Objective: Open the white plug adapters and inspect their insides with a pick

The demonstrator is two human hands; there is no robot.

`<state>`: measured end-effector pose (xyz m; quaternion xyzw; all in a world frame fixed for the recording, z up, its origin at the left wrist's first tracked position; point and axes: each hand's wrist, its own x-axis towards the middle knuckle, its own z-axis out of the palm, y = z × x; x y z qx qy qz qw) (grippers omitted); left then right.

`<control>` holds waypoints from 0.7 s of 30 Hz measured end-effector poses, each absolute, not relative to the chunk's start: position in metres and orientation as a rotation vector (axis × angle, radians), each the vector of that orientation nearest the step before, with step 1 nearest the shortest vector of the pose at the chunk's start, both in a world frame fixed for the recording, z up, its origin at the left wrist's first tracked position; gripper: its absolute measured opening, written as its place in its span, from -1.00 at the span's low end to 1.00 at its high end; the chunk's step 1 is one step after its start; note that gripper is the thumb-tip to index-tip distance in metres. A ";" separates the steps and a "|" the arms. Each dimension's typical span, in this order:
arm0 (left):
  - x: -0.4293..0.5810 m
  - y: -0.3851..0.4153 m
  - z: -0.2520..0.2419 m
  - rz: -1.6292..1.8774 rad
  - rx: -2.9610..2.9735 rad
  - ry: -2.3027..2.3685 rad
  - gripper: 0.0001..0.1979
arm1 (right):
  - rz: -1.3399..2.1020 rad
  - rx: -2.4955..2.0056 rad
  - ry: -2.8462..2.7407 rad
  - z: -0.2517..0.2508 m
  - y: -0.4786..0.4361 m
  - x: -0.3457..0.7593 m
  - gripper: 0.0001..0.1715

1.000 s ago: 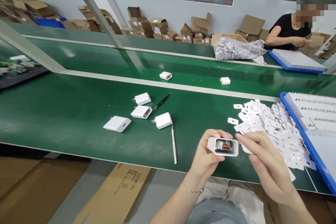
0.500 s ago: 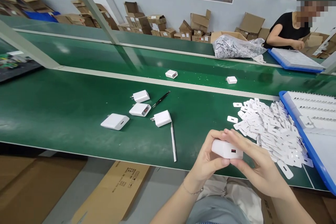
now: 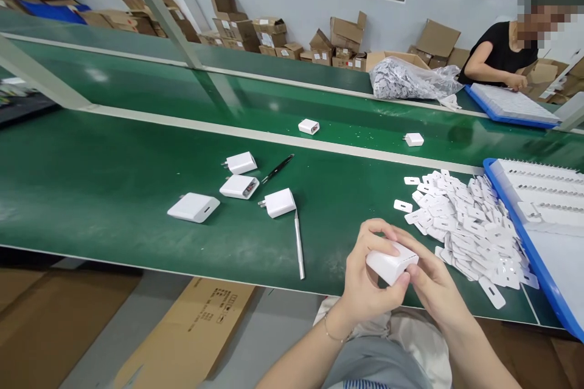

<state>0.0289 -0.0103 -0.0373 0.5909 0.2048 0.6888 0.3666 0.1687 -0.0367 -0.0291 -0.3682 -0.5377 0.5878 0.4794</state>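
A white USB charger [image 3: 387,266] sits in the 2-handed grip, above the near edge of the green table [image 3: 114,194]. The left hand [image 3: 362,285] pinches its body between thumb and fingers, while the right hand [image 3: 433,282] closes on its far end, thumb against the edge where a thin dark seam shows; the left seems to steady the body so the right can press there. The port is not visible at this tilt. Just right of the grip lies a loose heap of slotted white end caps [image 3: 469,231], probably kept there for easy reach by the right hand, with a blue tray [image 3: 531,249] of white parts beyond it. Well left of the grip rest 4 chargers [image 3: 239,187], at least 1 lacking its end cap, so its inside shows. Near them are black tweezers [image 3: 279,168] and, nearer the grip, a silver craft knife [image 3: 298,247], its handle toward the person, likely for quick pick-up. Farther out, past a pale strip [image 3: 255,134], 2 more chargers [image 3: 309,126] lie apart, with a clear plastic bag [image 3: 396,79] of small parts and a black-clad co-worker [image 3: 488,55] at another blue tray [image 3: 506,110] behind.
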 end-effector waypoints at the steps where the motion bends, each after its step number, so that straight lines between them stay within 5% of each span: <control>1: 0.028 -0.010 -0.039 1.774 1.583 0.575 -0.80 | 1.455 -0.888 -1.292 -0.031 -0.037 0.168 -0.58; 8: 0.020 -0.019 -0.036 1.500 1.453 0.811 -0.48 | 1.023 -0.935 -1.375 -0.018 -0.037 0.178 -0.56; 12: 0.013 -0.022 -0.021 1.337 1.362 0.613 -0.58 | 0.862 -0.953 -1.589 -0.003 -0.040 0.192 -0.40; 21: 0.013 -0.026 -0.015 1.449 1.432 0.582 -0.51 | 0.653 -0.806 -1.664 0.003 -0.049 0.186 -0.51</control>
